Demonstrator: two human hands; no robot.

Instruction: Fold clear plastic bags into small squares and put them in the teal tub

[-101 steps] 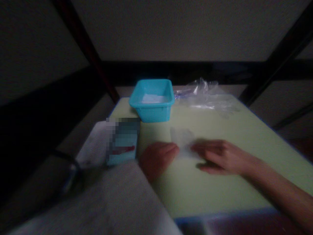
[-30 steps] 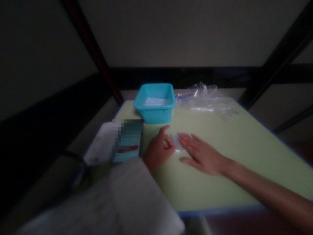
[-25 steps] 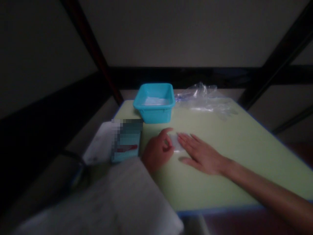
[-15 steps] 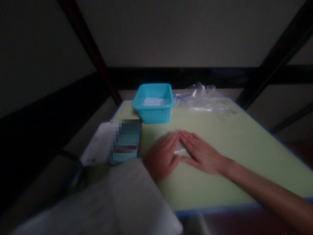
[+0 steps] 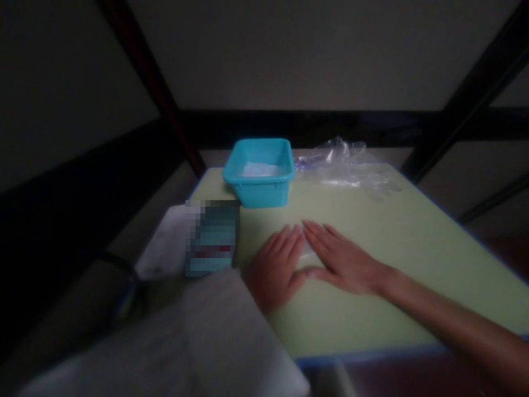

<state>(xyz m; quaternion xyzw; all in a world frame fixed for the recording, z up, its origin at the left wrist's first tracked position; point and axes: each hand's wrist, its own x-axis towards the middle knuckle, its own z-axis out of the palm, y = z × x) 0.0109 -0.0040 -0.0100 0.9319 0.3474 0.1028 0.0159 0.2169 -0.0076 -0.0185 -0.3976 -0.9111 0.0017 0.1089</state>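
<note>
My left hand (image 5: 278, 264) and my right hand (image 5: 339, 259) both lie flat on the pale green table (image 5: 372, 231), fingers stretched out and side by side. Between and under the fingertips sits a small clear plastic piece (image 5: 306, 253), mostly covered by the two hands. My left forearm is hidden under a white sleeve (image 5: 198, 342). The room is dim.
A turquoise tub (image 5: 259, 172) with something white inside stands at the table's far left. Crumpled clear plastic bags (image 5: 343, 165) lie at the far edge to its right. A blurred-out box (image 5: 212, 237) sits at the left edge. Dark frame bars rise behind.
My left hand, which pinched the edge of the plastic piece a second ago, has flattened out beside my right hand on top of it. My right hand has stayed pressed down.
</note>
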